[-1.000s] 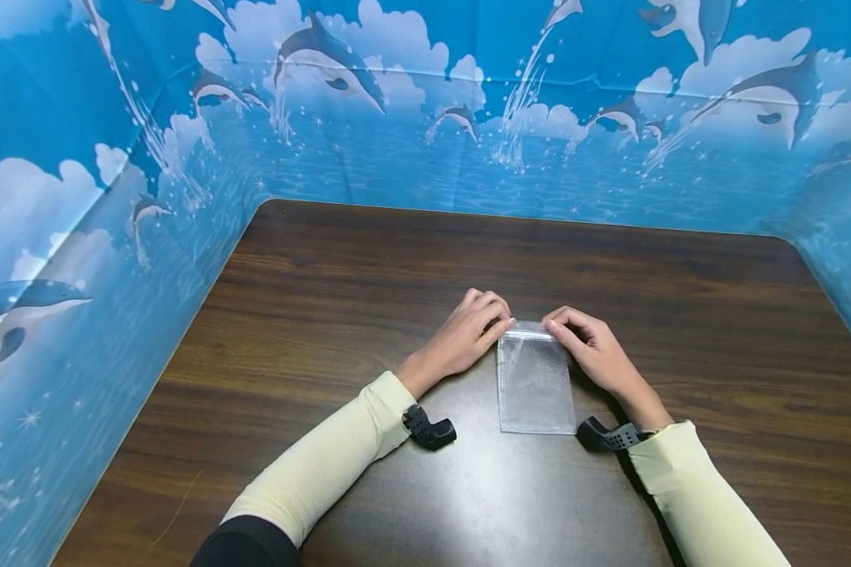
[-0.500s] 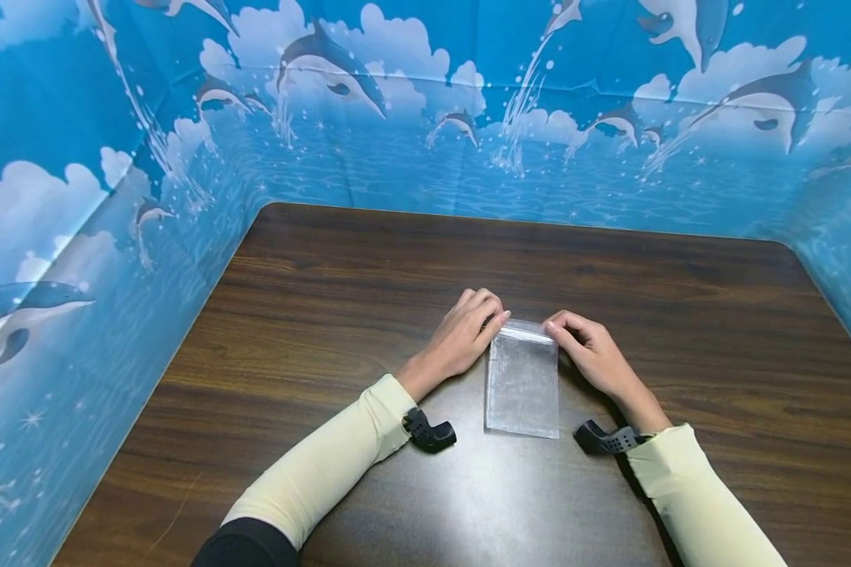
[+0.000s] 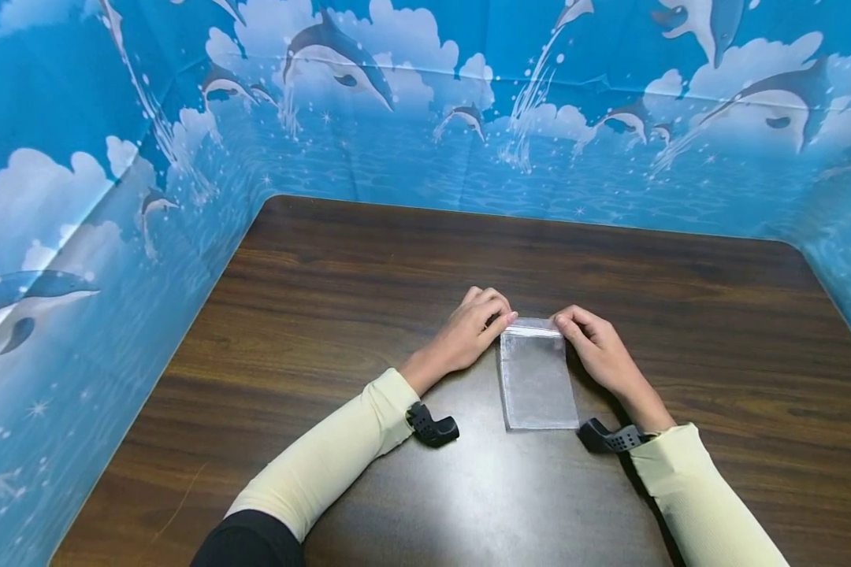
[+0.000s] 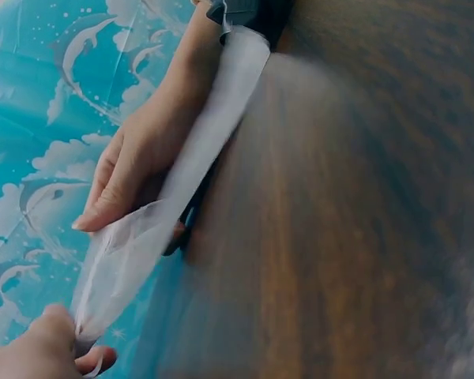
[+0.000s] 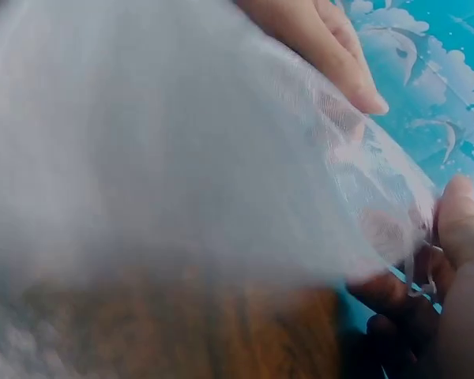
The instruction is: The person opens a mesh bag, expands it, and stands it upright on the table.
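A sheer, silvery-white drawstring pouch (image 3: pixel 537 382) hangs flat between both hands in the head view, its gathered band near the top. My left hand (image 3: pixel 461 335) pinches its upper left corner with thumb and fingers. At the upper right corner, my right hand (image 3: pixel 599 352) pinches the edge likewise. Seen side-on in the left wrist view, the pouch (image 4: pixel 130 257) is thin and slopes away from the fingers. In the right wrist view, fine mesh fills most of the picture, and a thin cord loop (image 5: pixel 413 276) dangles by the right thumb (image 5: pixel 460 221).
Below the hands spreads a dark wood-grain table (image 3: pixel 312 299) with a bright reflection near its front. A blue dolphin-print cloth (image 3: pixel 411 173) stands along the back and sides. Black wrist cameras (image 3: pixel 434 427) sit on both forearms, over pale yellow sleeves (image 3: pixel 333 449).
The pouch's lower end swung left half a second ago and is now back to the right. Both hands keep hold of the top corners; the right hand has shifted slightly right.
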`<action>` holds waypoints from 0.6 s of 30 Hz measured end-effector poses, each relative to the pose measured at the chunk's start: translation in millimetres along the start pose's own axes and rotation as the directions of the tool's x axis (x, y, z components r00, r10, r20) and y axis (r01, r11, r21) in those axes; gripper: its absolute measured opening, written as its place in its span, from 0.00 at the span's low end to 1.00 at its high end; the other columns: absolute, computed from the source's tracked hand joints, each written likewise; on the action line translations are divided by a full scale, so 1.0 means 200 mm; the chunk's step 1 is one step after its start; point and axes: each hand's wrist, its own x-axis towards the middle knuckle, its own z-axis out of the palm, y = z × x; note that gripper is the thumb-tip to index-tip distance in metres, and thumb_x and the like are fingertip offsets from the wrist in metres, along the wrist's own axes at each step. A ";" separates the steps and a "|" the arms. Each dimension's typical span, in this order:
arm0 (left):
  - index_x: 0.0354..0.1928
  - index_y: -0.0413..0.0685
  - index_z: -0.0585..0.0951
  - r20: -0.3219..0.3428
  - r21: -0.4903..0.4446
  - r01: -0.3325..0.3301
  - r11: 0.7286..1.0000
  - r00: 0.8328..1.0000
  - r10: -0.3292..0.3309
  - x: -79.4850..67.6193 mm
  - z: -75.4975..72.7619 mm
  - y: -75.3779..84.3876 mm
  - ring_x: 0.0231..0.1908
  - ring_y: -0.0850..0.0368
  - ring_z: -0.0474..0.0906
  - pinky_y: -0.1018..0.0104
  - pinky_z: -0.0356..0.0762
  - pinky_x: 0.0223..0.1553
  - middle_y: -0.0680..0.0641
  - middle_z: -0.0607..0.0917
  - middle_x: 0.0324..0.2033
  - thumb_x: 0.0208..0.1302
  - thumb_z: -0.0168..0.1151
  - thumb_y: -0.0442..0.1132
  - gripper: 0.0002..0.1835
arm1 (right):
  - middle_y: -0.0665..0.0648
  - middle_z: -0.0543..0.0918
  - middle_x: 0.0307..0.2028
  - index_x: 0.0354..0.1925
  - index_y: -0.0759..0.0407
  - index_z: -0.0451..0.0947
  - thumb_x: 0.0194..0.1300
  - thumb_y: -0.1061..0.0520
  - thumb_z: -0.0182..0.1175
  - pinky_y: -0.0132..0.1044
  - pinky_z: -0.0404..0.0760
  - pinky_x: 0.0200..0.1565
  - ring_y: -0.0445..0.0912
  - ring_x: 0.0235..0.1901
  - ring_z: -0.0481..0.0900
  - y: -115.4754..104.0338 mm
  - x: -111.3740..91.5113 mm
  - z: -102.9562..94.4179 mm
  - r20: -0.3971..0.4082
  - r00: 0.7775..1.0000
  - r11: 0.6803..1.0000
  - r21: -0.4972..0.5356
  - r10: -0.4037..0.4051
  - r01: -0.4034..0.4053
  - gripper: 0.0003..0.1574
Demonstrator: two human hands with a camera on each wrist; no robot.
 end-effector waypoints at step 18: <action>0.55 0.45 0.71 -0.175 -0.137 0.171 0.976 0.965 -0.194 0.01 0.01 -0.01 0.42 0.52 0.72 0.62 0.71 0.46 0.44 0.77 0.49 0.79 0.55 0.47 0.14 | 0.66 0.80 0.31 0.42 0.70 0.78 0.77 0.66 0.56 0.27 0.71 0.29 0.46 0.28 0.77 -0.07 0.02 0.00 -0.116 0.993 0.999 0.045 0.019 -0.013 0.06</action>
